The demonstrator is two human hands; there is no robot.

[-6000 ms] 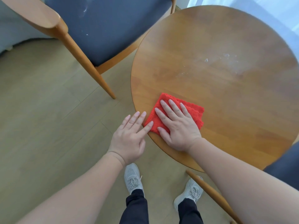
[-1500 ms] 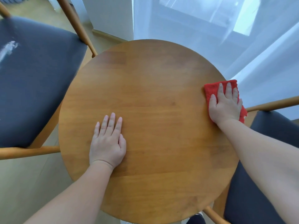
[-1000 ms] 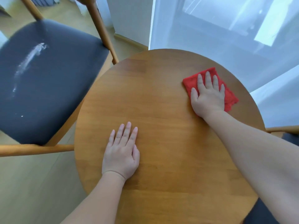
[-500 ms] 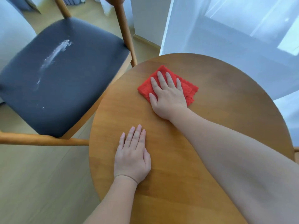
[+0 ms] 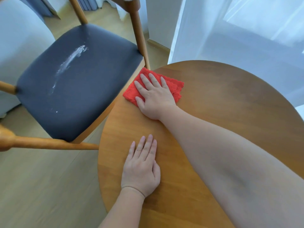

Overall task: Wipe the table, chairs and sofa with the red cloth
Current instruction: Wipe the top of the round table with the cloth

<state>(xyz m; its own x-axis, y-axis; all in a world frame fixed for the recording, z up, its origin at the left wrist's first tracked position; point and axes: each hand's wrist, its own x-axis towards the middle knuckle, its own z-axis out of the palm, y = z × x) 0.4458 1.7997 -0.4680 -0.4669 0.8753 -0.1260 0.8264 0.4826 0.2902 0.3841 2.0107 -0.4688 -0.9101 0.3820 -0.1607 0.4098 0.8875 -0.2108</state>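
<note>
The right hand (image 5: 154, 96) lies flat, fingers spread, pressing the folded red fluffy cloth (image 5: 176, 88) at the rim of the round brown wooden bench (image 5: 230, 104). Beyond its fingertips the cloth appears to overhang, so another push could drop it to the floor. The left hand (image 5: 141, 168), flat with fingers together, braces nearer the body. Anything swept off may land on the dark-cushioned wooden chair (image 5: 82, 96), already streaked with white residue (image 5: 70, 63).

Pale wood-plank floor (image 5: 41, 186), lower left. Sheer white curtain (image 5: 238, 38), upper right, daylight behind. White wall panel (image 5: 158, 17), light wooden skirting strip (image 5: 158, 44) at base. Grey pleated drape (image 5: 88, 3), top edge, reaching floor.
</note>
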